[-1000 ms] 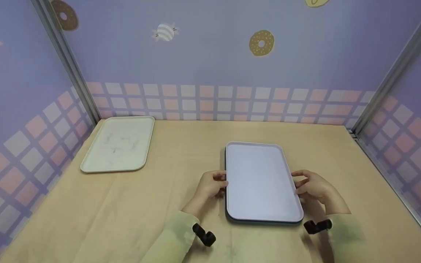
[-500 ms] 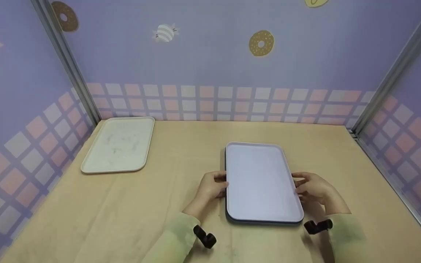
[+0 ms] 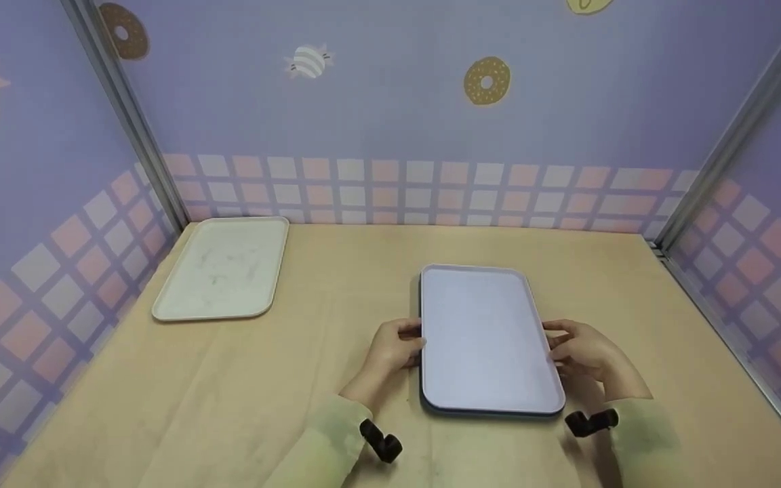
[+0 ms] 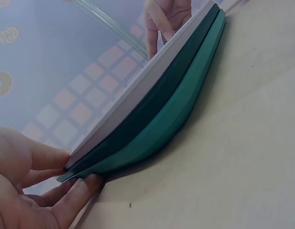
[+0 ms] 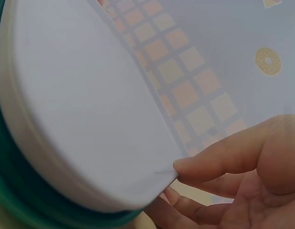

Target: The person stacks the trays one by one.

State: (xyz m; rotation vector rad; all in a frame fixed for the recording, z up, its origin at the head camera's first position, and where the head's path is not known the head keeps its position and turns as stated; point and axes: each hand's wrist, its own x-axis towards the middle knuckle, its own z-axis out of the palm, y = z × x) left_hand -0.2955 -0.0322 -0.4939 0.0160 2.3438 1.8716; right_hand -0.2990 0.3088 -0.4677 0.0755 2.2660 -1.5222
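A: what's being held?
B: left hand (image 3: 394, 346) is pinching the lilac tray (image 3: 489, 339) plus a green tray (image 4: 176, 110) underneath (maybe two, can't tell); right hand (image 3: 580, 349) is gripping the right edge. They're sitting near right, white tray (image 3: 217, 271) is lying far left.

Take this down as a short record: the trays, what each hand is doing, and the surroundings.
Top tray: pale, plain, between the hands
Underneath: green layer; one tray or several, unclear
Left hand: grips the left edge, touching pale and green
Right hand: holds the top tray's right edge
Other tray: whitish with faint marks, at the far left, apart from both hands
Table: tan
Back wall: purple, with donut pictures and a checked band
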